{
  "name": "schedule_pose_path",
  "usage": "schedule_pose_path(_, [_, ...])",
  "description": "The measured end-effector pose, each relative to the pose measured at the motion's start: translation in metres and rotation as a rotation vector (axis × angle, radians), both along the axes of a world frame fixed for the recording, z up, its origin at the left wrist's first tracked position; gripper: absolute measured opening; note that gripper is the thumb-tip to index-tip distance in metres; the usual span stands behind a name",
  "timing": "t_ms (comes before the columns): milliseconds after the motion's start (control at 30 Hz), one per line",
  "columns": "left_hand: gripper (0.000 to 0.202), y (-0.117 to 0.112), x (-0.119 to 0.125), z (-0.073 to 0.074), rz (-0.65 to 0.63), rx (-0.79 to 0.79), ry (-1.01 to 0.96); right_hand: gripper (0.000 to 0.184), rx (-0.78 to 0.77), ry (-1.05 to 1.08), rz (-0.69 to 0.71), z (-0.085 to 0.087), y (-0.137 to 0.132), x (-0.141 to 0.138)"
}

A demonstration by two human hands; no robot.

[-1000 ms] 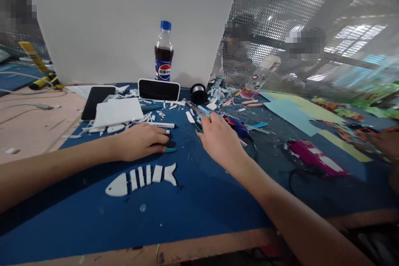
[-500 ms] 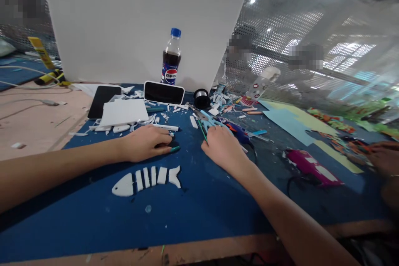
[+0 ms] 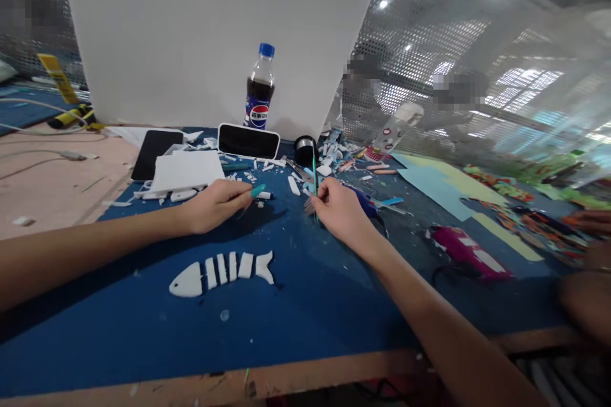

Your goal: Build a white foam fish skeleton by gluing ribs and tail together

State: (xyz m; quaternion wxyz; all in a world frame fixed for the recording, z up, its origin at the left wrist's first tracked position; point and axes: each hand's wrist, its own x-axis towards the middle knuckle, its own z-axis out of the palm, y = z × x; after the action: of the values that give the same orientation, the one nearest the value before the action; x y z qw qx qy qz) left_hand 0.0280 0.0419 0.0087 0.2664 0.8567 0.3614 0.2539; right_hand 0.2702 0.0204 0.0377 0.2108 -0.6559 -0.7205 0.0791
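Note:
My left hand (image 3: 218, 205) is closed on a small teal object (image 3: 258, 191) whose rounded end sticks out past the fingers; the rest of it is hidden in the grip. Pinched between the thumb and fingers of my right hand (image 3: 340, 206) is a thin green stick (image 3: 314, 168), held nearly upright above the mat. Below both hands, a white fish (image 3: 186, 280) cut into separate segments lies flat on the blue mat (image 3: 305, 311), its head to the left and tail to the right. Neither hand touches it.
White scraps (image 3: 334, 152), a wire spool (image 3: 305, 151), a cola bottle (image 3: 259, 89) and a propped phone (image 3: 249, 142) stand behind. A white block (image 3: 188, 172) and another phone (image 3: 155, 154) lie left. A magenta tool (image 3: 470, 254), coloured paper (image 3: 432, 184) and another person's hand (image 3: 594, 222) are right.
My right hand has lifted the green stick upright, away from the light-blue-handled pliers. My left hand has risen slightly from the mat, turning the teal object upward.

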Motion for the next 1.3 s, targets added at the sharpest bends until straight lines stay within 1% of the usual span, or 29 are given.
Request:
schedule_pose_path(100, [0.037,-0.001,-0.003,0.0,0.15,0.058,-0.181,0.019,-0.139,0.406,0.113,0.001,0.0,-0.003])
schedule_pose_path(167, [0.037,-0.003,-0.005,-0.002,0.254,0.102,-0.301,0.02,-0.254,0.592,0.206,0.001,-0.002,-0.006])
schedule_pose_path(200, [0.037,-0.005,-0.005,-0.002,0.291,0.132,-0.353,0.022,-0.293,0.614,0.237,0.001,-0.003,-0.007])
schedule_pose_path(233, [0.037,-0.007,-0.005,-0.002,0.301,0.165,-0.391,0.024,-0.314,0.594,0.255,0.0,-0.004,-0.007])
schedule_pose_path(300, [0.036,-0.011,-0.006,-0.003,0.254,0.224,-0.418,0.027,-0.324,0.502,0.268,0.0,-0.005,-0.005])
schedule_pose_path(367, [0.037,-0.012,-0.007,-0.003,0.191,0.243,-0.4,0.028,-0.307,0.419,0.27,0.0,-0.005,-0.001])
schedule_pose_path(400, [0.037,-0.012,-0.008,-0.003,0.188,0.246,-0.387,0.027,-0.311,0.4,0.281,0.0,-0.005,0.001])
schedule_pose_path(500, [0.036,-0.004,-0.011,-0.002,0.211,0.302,-0.289,0.025,-0.382,0.427,0.361,0.002,-0.003,0.007])
schedule_pose_path(567, [0.035,0.002,-0.013,-0.001,0.153,0.367,-0.152,0.024,-0.408,0.467,0.402,0.004,-0.003,0.008])
schedule_pose_path(633, [0.032,0.007,-0.015,0.0,0.09,0.399,-0.048,0.024,-0.393,0.493,0.42,0.005,-0.002,0.006])
schedule_pose_path(700, [0.026,0.009,-0.014,0.0,0.057,0.35,-0.034,0.024,-0.374,0.517,0.431,0.005,-0.003,0.002])
schedule_pose_path(767, [0.023,0.011,-0.013,-0.001,0.018,0.207,-0.08,0.024,-0.378,0.555,0.45,0.004,-0.006,-0.003])
schedule_pose_path(833, [0.03,0.012,-0.01,-0.002,-0.035,-0.001,-0.193,0.023,-0.374,0.575,0.48,0.004,-0.011,-0.009])
schedule_pose_path(933, [0.041,0.011,-0.002,0.0,-0.09,-0.351,-0.438,0.021,-0.324,0.543,0.53,0.005,-0.019,-0.017])
schedule_pose_path(1000, [0.038,0.007,0.005,0.004,-0.105,-0.566,-0.541,0.02,-0.26,0.469,0.55,0.008,-0.022,-0.02])
schedule_pose_path(1033, [0.033,0.005,0.008,0.006,-0.111,-0.628,-0.577,0.02,-0.225,0.428,0.558,0.009,-0.023,-0.021])
schedule_pose_path(1100, [0.021,-0.002,0.013,0.008,-0.086,-0.665,-0.63,0.021,-0.171,0.352,0.581,0.011,-0.024,-0.022])
schedule_pose_path(1133, [0.018,-0.005,0.015,0.009,-0.063,-0.648,-0.653,0.021,-0.159,0.326,0.597,0.011,-0.024,-0.022])
schedule_pose_path(1200, [0.02,-0.009,0.016,0.009,-0.032,-0.58,-0.684,0.02,-0.159,0.296,0.629,0.012,-0.024,-0.022])
schedule_pose_path(1300, [0.023,-0.012,0.017,0.01,-0.05,-0.469,-0.695,0.017,-0.193,0.303,0.661,0.011,-0.023,-0.023])
